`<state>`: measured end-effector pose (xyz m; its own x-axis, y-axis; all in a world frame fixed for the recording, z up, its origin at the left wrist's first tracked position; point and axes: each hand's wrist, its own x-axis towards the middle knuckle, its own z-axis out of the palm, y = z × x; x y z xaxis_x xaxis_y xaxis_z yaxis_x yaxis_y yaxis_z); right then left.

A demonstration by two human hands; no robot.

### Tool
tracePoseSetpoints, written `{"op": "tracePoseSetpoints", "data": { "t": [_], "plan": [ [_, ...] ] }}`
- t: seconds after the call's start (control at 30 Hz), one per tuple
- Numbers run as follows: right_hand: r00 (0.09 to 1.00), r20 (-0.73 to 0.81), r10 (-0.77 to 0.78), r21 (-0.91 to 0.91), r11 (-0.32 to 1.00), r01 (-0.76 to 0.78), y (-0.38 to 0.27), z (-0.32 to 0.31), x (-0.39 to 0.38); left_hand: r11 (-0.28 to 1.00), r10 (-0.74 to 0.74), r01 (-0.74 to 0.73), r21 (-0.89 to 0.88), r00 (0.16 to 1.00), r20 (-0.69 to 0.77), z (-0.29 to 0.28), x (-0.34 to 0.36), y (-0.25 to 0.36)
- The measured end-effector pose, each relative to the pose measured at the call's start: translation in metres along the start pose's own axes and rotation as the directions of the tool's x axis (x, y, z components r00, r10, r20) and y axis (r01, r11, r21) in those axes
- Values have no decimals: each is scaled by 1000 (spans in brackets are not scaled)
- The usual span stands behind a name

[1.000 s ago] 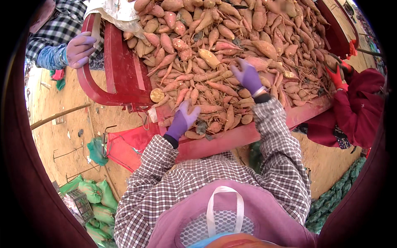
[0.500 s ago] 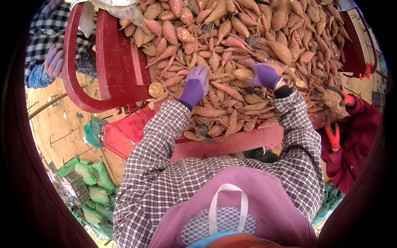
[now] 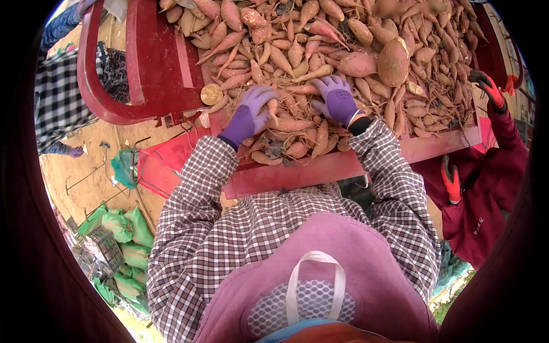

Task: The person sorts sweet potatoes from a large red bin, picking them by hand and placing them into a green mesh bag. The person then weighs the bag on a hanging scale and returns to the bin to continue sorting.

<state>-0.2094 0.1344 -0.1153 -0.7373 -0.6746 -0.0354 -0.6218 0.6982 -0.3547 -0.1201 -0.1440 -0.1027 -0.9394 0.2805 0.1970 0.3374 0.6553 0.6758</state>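
My left hand (image 3: pixel 251 111), in a purple glove, curls its fingers around a small slender sweet potato (image 3: pixel 273 111) near the front of the heap. To its right, my right hand (image 3: pixel 337 100), also gloved in purple, rests with fingers apart on the sweet potatoes beside a long pink root (image 3: pixel 302 90), holding none that I can see. The heap of pink and tan sweet potatoes (image 3: pixel 291 54) lies in a red metal cart bed (image 3: pixel 297 174). A large, round tan sweet potato (image 3: pixel 393 62) lies above and right of my right hand.
A co-worker in maroon (image 3: pixel 480 211) with red-and-black gloves is at the right; another in checks (image 3: pixel 66 97) is at the left. The cart's red rail (image 3: pixel 87 63) curves on the left. Green sacks (image 3: pixel 134 228), a crate (image 3: pixel 103 248) and red fabric (image 3: pixel 157 168) are below left.
My right hand has let go of a yellowish sweet potato and shifted left; my left hand has curled around a small root. A large round potato from the co-worker's hand now lies on the heap.
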Motion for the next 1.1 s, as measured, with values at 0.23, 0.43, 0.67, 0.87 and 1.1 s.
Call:
{"op": "tracePoseSetpoints", "data": {
  "t": [0.23,0.43,0.67,0.87,1.1],
  "plan": [
    [904,418,87,82,988,-133,-55,-45,-36,655,-572,311,-689,800,-182,-10,-102,22],
    [985,168,-36,-24,999,40,-130,-23,-20,165,-661,473,-865,705,259,14,-151,5],
    [941,331,76,-100,994,-45,-176,-24,-23,251,-666,525,-813,703,248,-17,-182,58],
    [917,381,119,20,990,-137,-131,-42,-47,531,-594,403,-746,804,11,-28,-251,32],
    [930,366,-29,43,999,14,-172,-49,77,50,-836,462,-885,504,216,-76,-276,53]
  ]
}}
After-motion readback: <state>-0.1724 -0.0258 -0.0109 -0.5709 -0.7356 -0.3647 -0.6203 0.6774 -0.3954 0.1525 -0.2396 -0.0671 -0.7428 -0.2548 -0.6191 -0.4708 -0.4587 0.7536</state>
